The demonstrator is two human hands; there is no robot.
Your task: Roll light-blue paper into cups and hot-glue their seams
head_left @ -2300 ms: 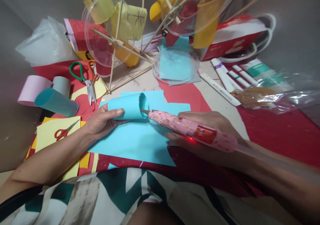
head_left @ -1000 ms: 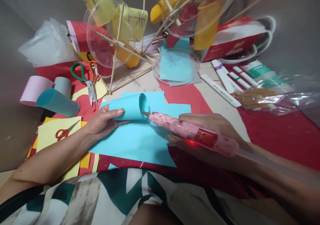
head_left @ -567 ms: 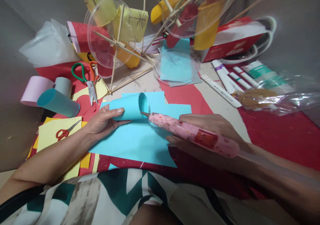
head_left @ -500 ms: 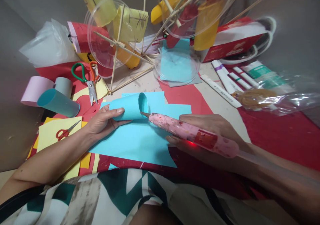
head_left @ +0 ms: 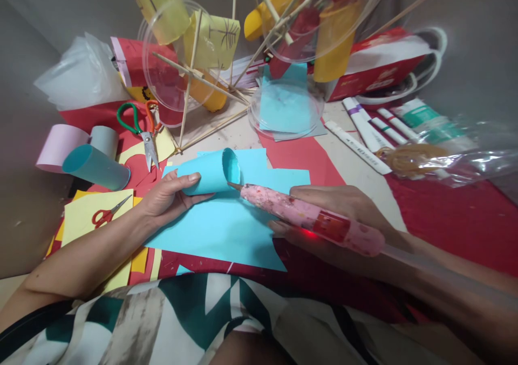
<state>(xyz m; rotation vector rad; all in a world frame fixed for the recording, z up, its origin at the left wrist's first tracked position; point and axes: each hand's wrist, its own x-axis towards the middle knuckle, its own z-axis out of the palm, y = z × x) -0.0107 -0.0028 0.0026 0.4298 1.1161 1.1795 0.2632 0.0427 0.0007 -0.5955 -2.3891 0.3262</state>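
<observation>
My left hand (head_left: 172, 195) is closed round a light blue paper tube (head_left: 204, 173), thumb on top and fingers beneath. The tube's open end faces right. In my right hand (head_left: 343, 208) is a pink hot glue gun (head_left: 295, 211) with a glue stick running out of its back; a red light glows under it. Its nozzle tip meets the lower rim of the tube's open end, though I cannot tell whether it touches. Beneath both lie light blue paper sheets (head_left: 226, 230).
Paper tubes (head_left: 95, 168) stand and lie at left, near green-and-orange scissors (head_left: 148, 138) and small red scissors (head_left: 109, 214). Behind rise wooden sticks (head_left: 188, 84) with plastic discs and coloured cups. Markers (head_left: 356, 146), rubber bands (head_left: 418, 160) and a red bag (head_left: 376, 73) are at right.
Almost nothing differs. The tube's open end has tipped up very slightly, while the glue gun stays at its lower rim.
</observation>
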